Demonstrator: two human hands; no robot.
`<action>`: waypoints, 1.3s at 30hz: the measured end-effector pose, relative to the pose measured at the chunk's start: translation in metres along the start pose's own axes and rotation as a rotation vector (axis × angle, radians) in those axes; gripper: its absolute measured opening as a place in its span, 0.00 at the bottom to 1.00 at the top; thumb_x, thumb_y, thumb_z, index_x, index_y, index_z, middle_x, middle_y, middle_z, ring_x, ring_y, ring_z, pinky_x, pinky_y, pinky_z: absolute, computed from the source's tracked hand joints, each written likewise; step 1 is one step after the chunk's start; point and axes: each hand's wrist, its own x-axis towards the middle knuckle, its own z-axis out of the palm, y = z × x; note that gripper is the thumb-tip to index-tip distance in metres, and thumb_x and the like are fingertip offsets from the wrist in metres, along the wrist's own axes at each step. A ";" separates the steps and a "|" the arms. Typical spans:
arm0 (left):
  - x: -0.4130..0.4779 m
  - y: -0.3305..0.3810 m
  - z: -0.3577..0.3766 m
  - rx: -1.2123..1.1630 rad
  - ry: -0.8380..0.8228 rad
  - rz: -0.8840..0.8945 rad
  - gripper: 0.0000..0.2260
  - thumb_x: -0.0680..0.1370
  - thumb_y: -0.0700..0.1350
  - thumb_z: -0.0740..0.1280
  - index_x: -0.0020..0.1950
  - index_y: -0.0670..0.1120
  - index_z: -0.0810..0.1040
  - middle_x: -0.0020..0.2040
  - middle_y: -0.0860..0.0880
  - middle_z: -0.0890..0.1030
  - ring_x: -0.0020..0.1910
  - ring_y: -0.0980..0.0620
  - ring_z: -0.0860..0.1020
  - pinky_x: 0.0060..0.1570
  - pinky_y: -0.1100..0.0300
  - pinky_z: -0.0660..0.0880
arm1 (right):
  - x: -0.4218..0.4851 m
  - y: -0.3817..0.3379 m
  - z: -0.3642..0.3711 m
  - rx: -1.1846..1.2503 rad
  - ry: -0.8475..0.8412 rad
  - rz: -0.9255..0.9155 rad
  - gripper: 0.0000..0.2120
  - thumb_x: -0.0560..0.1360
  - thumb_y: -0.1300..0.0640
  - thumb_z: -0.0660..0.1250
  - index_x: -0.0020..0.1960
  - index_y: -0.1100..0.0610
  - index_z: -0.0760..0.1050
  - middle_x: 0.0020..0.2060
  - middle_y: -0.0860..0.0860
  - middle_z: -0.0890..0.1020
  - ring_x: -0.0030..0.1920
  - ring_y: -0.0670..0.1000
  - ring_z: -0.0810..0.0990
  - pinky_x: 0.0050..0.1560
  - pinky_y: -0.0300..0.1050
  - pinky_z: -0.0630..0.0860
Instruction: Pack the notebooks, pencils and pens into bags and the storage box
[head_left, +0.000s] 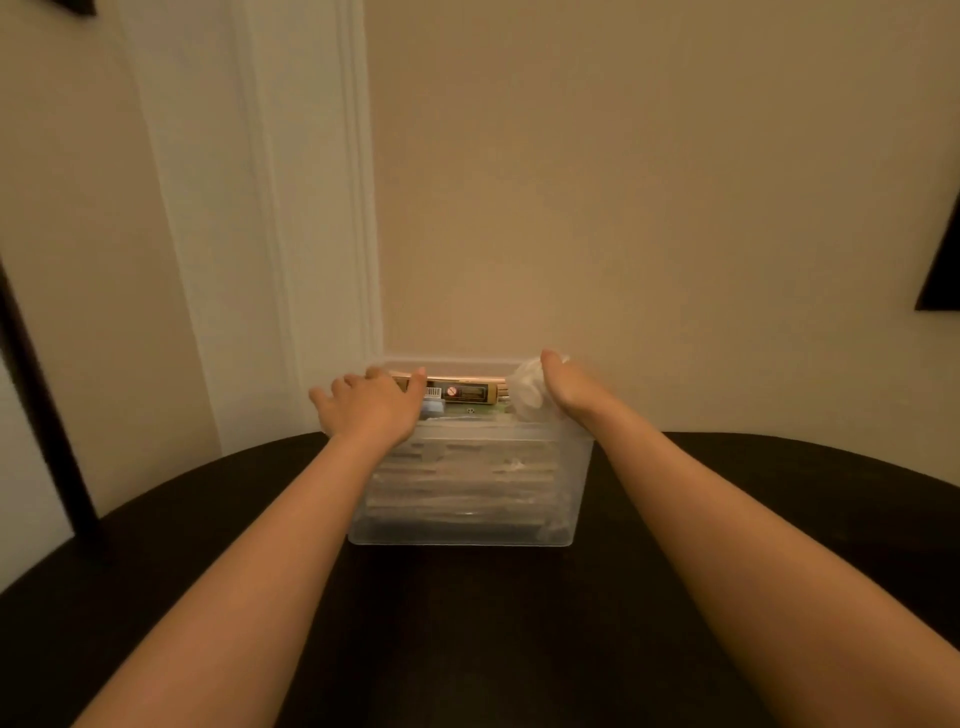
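**Q:** Plastic storage box (462, 525), translucent and rectangular: where is it, and why are both hands on top?

**A:** It stands on the dark round table (467, 623) near the wall, filled with stacked flat packs (462, 483). The left hand (371, 408) lies flat with fingers spread and uncurled. Its thumb rests on the gold rectangular pencil pack (467, 391), likely pressing the top layer level.

**Q:** And the right hand (569, 387)?

**A:** It is closed round the crumpled clear plastic bag (527, 389) at the box's right corner, probably tucking it below the rim.
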 end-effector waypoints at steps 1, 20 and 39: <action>0.000 -0.008 0.000 0.021 0.018 -0.014 0.35 0.78 0.65 0.41 0.67 0.42 0.70 0.63 0.39 0.74 0.63 0.41 0.70 0.64 0.44 0.58 | -0.001 -0.007 0.009 -0.004 0.001 -0.005 0.36 0.77 0.38 0.43 0.72 0.62 0.65 0.68 0.62 0.69 0.67 0.60 0.70 0.69 0.53 0.64; 0.054 -0.107 0.007 -0.027 0.102 -0.273 0.33 0.78 0.62 0.42 0.63 0.42 0.75 0.66 0.40 0.72 0.69 0.43 0.61 0.67 0.35 0.50 | -0.002 -0.129 0.152 -0.059 -0.036 0.058 0.34 0.80 0.39 0.43 0.77 0.61 0.50 0.73 0.63 0.60 0.71 0.63 0.62 0.67 0.55 0.62; 0.079 -0.146 0.011 -0.101 0.233 -0.265 0.26 0.80 0.57 0.47 0.61 0.42 0.74 0.62 0.40 0.74 0.65 0.42 0.66 0.67 0.39 0.52 | 0.007 -0.167 0.186 0.019 -0.102 0.081 0.34 0.81 0.40 0.43 0.77 0.62 0.44 0.75 0.63 0.54 0.74 0.63 0.57 0.70 0.56 0.58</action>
